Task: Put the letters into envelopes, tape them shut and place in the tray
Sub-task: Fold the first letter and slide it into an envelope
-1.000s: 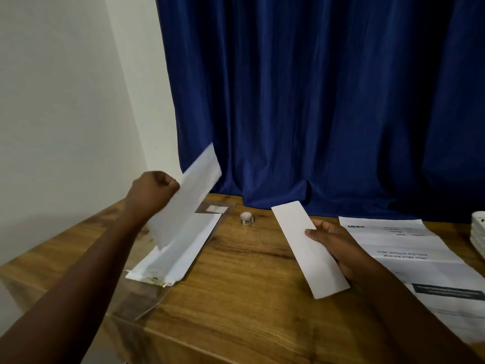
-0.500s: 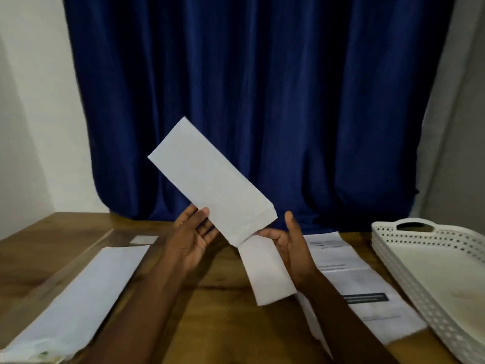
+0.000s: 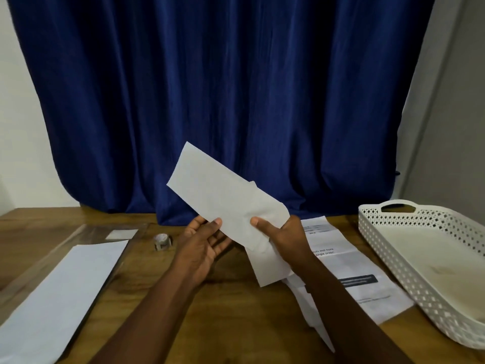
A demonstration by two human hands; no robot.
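Note:
Both hands hold a white envelope (image 3: pixel 223 195) up over the middle of the wooden table, tilted from upper left to lower right. My left hand (image 3: pixel 203 244) supports it from below with the thumb on its lower edge. My right hand (image 3: pixel 282 239) pinches the envelope's right end and also holds a folded white letter (image 3: pixel 270 267) that hangs down under it. A small roll of tape (image 3: pixel 162 241) stands on the table left of my hands. The white perforated tray (image 3: pixel 409 261) sits at the right.
A stack of white envelopes (image 3: pixel 60 287) lies in a clear sleeve at the left. Printed letters (image 3: pixel 351 264) lie flat between my right arm and the tray. A blue curtain (image 3: pixel 223 101) hangs behind the table (image 3: pixel 223 324).
The view swung right from the envelope stack. My left hand carried the envelope to the middle, lowered it, and my right hand with the folded letter came up and took its right end.

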